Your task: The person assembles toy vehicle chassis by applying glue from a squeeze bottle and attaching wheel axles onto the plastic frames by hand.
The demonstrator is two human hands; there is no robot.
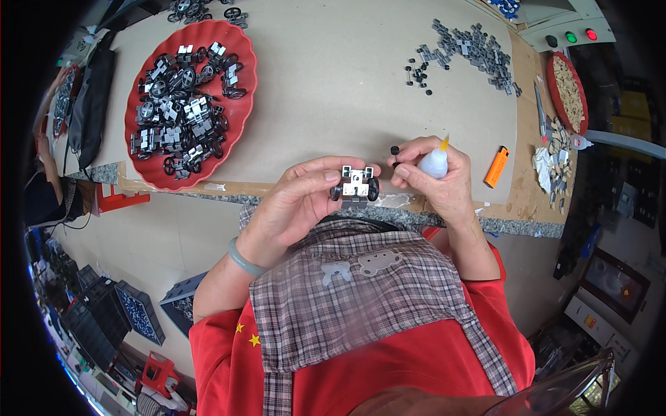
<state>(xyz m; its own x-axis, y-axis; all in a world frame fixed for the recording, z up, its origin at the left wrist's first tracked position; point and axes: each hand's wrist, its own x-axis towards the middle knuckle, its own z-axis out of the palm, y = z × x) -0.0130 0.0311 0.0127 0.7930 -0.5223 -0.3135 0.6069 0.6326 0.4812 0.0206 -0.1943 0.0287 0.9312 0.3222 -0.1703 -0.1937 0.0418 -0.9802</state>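
Observation:
Between the thumb and fingers of my left hand point(291, 197) is a small wheeled toy part point(356, 186), silver-white on top with black wheels at its sides. My right hand point(447, 182) is closed around a small white squeeze bottle point(434, 164) with a yellow nozzle pointing up. Its thumb and forefinger also pinch a small black wheel piece point(395, 150), partly hidden by the fingertips. Both hands are over the table's near edge, a short gap apart. An orange lighter point(497, 166) lies to the right of my right hand.
A red scalloped tray point(243, 104) at the left holds many similar wheeled parts. Grey pieces point(479, 52) and small black wheel pairs point(416, 73) lie at the far right. Further right are a red dish point(583, 119) of tan bits, tweezers point(540, 104) and a control box point(569, 31).

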